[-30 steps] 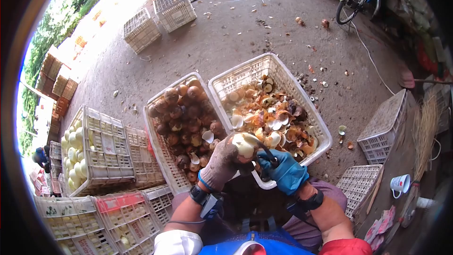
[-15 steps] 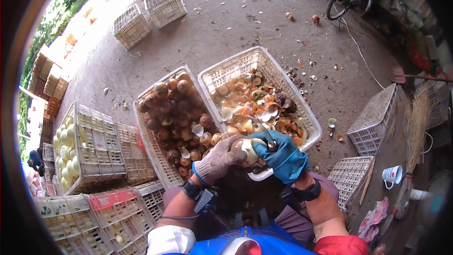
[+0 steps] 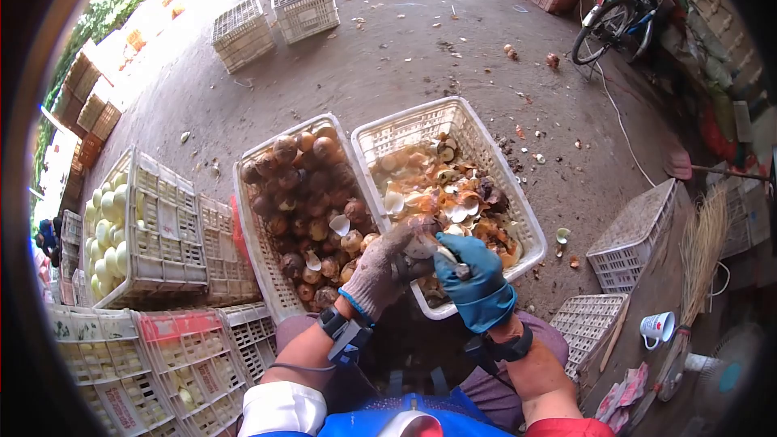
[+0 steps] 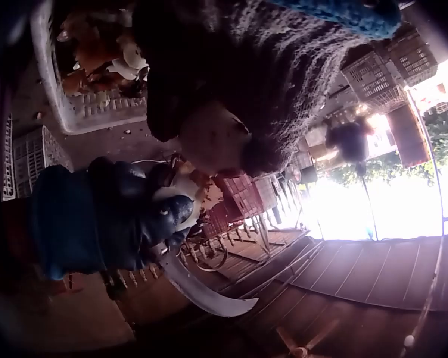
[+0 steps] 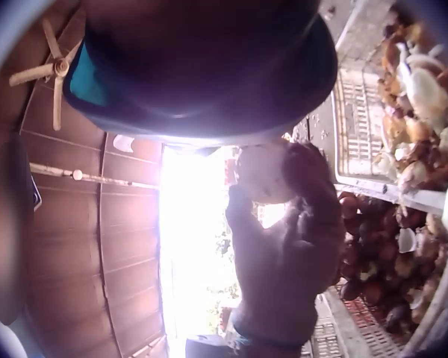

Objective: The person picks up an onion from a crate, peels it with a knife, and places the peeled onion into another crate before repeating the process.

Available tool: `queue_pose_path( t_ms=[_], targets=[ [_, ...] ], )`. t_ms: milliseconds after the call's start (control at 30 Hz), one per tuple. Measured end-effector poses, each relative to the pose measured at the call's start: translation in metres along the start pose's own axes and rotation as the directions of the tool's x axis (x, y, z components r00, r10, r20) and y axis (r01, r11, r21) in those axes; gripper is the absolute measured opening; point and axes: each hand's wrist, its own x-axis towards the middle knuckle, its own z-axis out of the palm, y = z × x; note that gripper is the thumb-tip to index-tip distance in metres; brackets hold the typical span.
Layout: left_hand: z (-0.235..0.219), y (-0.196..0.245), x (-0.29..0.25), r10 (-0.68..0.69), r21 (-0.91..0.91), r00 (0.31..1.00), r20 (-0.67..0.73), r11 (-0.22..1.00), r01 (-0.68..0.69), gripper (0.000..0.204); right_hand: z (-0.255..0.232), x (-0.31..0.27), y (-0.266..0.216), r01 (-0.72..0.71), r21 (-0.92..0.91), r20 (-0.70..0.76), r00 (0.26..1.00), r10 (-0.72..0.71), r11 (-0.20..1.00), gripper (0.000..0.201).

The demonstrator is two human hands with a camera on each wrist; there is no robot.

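Note:
In the head view my left hand (image 3: 379,269), in a grey knitted glove, grips an onion (image 3: 422,231) over the near end of the peel crate. The onion (image 4: 213,138) looks pale and rounded in the left wrist view, partly covered by the gloved fingers. Close to its right, my right hand (image 3: 479,282) wears a blue rubber glove and holds a knife with a curved blade (image 4: 209,294). A pale piece of onion peel (image 4: 185,186) shows by the right thumb. The blade points away from the onion.
A white crate (image 3: 257,251) of brown onions stands ahead, beside another crate (image 3: 506,163) with peels. Peeled onions (image 3: 105,235) fill a crate at left; more crates (image 3: 182,322) stand below it. At right are a crate (image 3: 635,231), a mug (image 3: 657,326) and a bicycle (image 3: 611,28).
The right hand first came up against the onion with the blade on it, then turned and drew the blade off. The left hand has rolled the onion, and its pale face shows less in the head view.

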Motion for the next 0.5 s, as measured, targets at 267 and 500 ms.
queue_pose_path(
  t_ms=[267,500],
  targets=[
    [0.014,0.034,-0.001,0.008,-0.250,0.999,-0.048,0.968,-0.020,0.070,-0.029,0.017,0.003,-0.413,0.144,-0.261,0.861,0.437,0.899,0.017],
    [0.015,0.040,-0.007,0.032,0.049,0.999,-0.037,0.998,-0.030,0.078,-0.032,0.016,0.012,-0.450,-0.233,0.108,0.869,0.483,0.862,0.049]
  ],
)
